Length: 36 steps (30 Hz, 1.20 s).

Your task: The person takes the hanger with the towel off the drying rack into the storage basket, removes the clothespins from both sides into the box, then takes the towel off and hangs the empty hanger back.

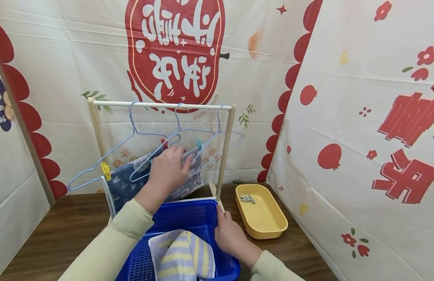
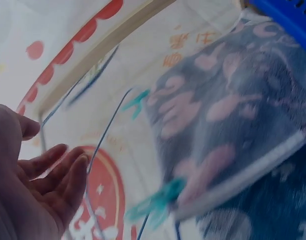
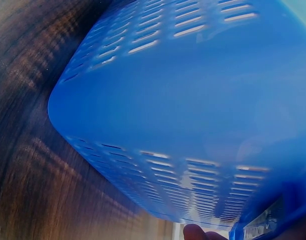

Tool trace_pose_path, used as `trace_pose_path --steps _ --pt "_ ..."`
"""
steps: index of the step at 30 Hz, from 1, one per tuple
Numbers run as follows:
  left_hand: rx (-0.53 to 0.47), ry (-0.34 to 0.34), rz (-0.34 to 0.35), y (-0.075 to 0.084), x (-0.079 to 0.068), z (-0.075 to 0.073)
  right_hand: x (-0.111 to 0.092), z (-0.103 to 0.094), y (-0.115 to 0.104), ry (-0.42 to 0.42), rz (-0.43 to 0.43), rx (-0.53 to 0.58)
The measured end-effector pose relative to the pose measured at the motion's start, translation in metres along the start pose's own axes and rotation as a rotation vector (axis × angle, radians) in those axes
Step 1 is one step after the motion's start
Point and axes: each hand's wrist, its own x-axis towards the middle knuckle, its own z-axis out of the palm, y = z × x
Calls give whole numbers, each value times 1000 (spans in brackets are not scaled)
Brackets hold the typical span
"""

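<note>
My left hand (image 1: pixel 169 166) is raised in front of the middle blue hanger (image 1: pixel 195 129). In the left wrist view its fingers bend loosely beside the hanger wire, the thumb apart from them. A grey-purple patterned cloth (image 2: pixel 208 110) hangs there, with teal clothespins (image 2: pixel 160 200) at its upper corners. Behind the left forearm, a dark blue patterned cloth (image 1: pixel 123 185) hangs from the left hanger (image 1: pixel 113 150) by a yellow clothespin (image 1: pixel 106 171) and a red clothespin (image 1: pixel 164 143). My right hand (image 1: pixel 232 236) grips the right rim of the blue basket (image 1: pixel 174 210). A striped towel (image 1: pixel 185 253) lies inside.
The hangers hang from the white bar (image 1: pixel 157 104) of a wooden-post rack (image 1: pixel 225 152) behind the basket. Another hanger (image 1: pixel 234 133) is at the bar's right end. A yellow tray (image 1: pixel 266 214) holding several clothespins (image 1: pixel 247 199) stands right of the basket on the wooden table (image 1: pixel 72 222).
</note>
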Motion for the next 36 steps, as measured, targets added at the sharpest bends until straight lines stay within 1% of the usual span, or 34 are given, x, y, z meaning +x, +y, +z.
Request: trace_pose_path --steps 3,6,8,11,15,17,20,23,26,32,36 --pt "-76 71 55 -9 0 -20 -2 0 -1 3 -7 -3" --pt "-152 102 83 -21 -1 -41 -3 -1 -1 2 -5 -4" --pt "-171 95 78 -31 -3 -51 -3 -2 -1 4 -4 -8" --pt "-169 37 31 -47 -8 -59 -3 -3 -2 1 1 -3" --pt "-168 -80 -51 -65 -16 -60 -4 -4 -3 -2 6 5" --pt "-174 -127 -84 -72 -20 -60 -4 -4 -3 -3 8 5" --pt "-187 -175 -124 -79 -26 -59 -4 -2 -4 -1 9 9" --pt "-194 -208 -160 -83 -30 -57 -4 -1 -3 1 8 11" --pt "-179 -222 -182 -86 -34 -55 -4 -1 -3 0 8 9" --pt "-126 -207 -188 -93 -39 -48 -3 0 -2 -2 13 9" --pt "-140 -196 -184 -95 -41 -44 -3 1 -1 -14 27 20"
